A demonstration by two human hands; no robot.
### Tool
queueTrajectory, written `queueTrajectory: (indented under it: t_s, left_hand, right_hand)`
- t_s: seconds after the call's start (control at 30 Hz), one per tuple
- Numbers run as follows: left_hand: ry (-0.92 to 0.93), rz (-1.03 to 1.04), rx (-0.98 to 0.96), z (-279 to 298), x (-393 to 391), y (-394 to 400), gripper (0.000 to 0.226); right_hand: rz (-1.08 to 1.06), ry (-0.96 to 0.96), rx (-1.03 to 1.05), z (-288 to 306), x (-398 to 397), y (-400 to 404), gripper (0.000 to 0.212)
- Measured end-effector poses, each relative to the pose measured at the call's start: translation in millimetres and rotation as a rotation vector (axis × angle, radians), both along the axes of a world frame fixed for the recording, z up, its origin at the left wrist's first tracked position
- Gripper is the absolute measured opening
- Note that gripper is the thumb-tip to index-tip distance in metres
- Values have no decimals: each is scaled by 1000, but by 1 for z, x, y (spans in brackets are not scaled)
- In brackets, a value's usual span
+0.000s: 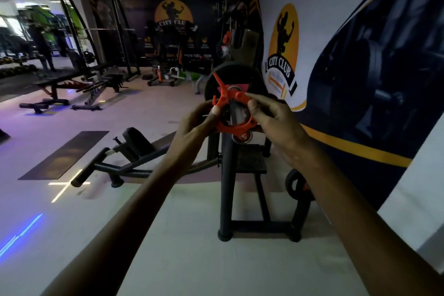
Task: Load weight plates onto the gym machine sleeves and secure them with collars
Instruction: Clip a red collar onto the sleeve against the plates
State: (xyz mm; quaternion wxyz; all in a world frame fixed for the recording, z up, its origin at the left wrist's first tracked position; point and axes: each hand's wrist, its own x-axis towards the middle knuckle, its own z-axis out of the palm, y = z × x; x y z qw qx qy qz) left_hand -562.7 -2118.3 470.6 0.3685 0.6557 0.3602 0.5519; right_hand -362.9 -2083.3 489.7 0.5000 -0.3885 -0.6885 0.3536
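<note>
An orange plastic collar (236, 125) with its lever flipped up sits in both hands, ring facing me. My left hand (195, 120) pinches its left side and my right hand (272, 119) pinches its right side. Through the ring I see the metal sleeve (234, 113) of the gym machine. A black weight plate (230, 74) sits on that sleeve behind the collar. The collar is at the sleeve's end; whether it is on the sleeve I cannot tell.
The machine's black frame (225, 187) stands on the floor below my hands. Another black plate (298, 185) is low on the right by the banner wall (360, 55). A long lever arm with a pad (134, 142) lies left. Benches and racks fill the back.
</note>
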Motion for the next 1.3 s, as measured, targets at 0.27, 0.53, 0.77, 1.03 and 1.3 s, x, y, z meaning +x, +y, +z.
queueTrajectory:
  t_s: [0.27, 0.53, 0.77, 1.03, 1.3]
  left_hand:
    - [49, 0, -62, -39, 6, -6, 64]
    - [49, 6, -54, -54, 8, 21, 52]
    - [57, 103, -28, -45, 8, 69, 45]
    - [25, 331, -152, -31, 18, 153, 25]
    - [113, 441, -98, -14, 27, 214, 35]
  right_hand:
    - [-127, 17, -5, -34, 5, -37, 37]
    - [-136, -2, -36, -46, 7, -19, 41]
    - [-147, -16, -39, -51, 9, 45, 40]
    - [-188, -112, 40, -37, 10, 133, 29]
    - [-177, -178, 81, -30, 3, 204, 30]
